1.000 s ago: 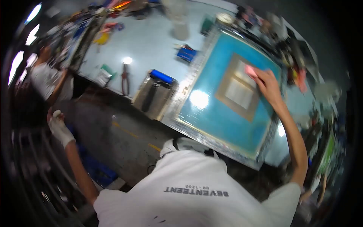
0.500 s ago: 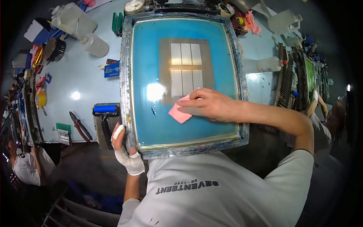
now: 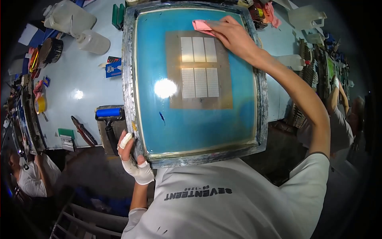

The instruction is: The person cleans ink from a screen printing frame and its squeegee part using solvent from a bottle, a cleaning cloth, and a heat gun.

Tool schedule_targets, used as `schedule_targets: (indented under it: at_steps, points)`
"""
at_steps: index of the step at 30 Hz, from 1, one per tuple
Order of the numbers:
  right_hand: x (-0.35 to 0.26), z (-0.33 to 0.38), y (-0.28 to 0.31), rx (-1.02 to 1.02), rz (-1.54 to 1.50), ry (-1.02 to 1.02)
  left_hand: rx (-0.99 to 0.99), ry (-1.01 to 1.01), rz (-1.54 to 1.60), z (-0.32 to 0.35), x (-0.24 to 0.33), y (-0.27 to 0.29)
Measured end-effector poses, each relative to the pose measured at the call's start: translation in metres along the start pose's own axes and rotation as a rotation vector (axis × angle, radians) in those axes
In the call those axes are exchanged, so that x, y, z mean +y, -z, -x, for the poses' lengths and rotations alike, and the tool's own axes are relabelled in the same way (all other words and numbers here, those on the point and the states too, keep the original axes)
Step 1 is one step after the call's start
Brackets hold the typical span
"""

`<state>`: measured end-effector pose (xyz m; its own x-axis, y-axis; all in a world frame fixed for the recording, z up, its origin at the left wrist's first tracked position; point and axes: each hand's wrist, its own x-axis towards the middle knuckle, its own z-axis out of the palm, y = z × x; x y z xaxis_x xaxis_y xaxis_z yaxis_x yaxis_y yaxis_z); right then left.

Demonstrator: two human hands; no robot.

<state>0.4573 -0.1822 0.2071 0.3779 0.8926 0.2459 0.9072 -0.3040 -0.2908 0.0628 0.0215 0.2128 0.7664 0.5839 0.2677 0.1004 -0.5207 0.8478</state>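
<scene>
A person in a white T-shirt bends over a metal-framed printing screen with a blue coated mesh, seen from above; the left hand, wrapped in white bandaging, is curled narrowly around the near left corner of the frame, fingers over its scuffed edge, thumb underneath and hidden; just beyond that hand, touching the frame's outer side, lies a roller with a blue barrel on a dark tray; further out from the same hand sit red-handled pliers and a small green-topped block on the pale blue table; between the 2 hands, at the middle of the mesh, a tan stencil patch carries 2 rows of 3 white gridded panels; a bright lamp glare sits just nearer than it. At the far end, the right hand presses flat, fingers together, on a pink cloth at the far edge of the mesh, the cloth sticking out from under the fingertips toward the left hand's side; beyond the left hand, 2 translucent plastic jugs lie at the table's far corner.
</scene>
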Motion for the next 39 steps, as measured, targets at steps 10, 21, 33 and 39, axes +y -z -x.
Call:
schedule_targets:
  at_steps: [10, 21, 33, 39]
  points:
    - [0.005, -0.048, -0.008, -0.056, 0.037, -0.071, -0.003, 0.031, 0.01, -0.001, 0.006, -0.001]
    - [-0.056, 0.12, 0.079, 0.188, -1.258, -0.814, 0.161, 0.15, 0.451, -0.001, 0.026, -0.003]
    - [0.007, 0.286, 0.043, 0.69, -1.16, -1.032, 0.304, -0.547, 0.616, -0.203, 0.191, 0.043]
    - [-0.112, 0.397, 0.032, -0.225, -1.484, -1.091, 0.203, -0.628, 0.557, -0.303, 0.201, 0.051]
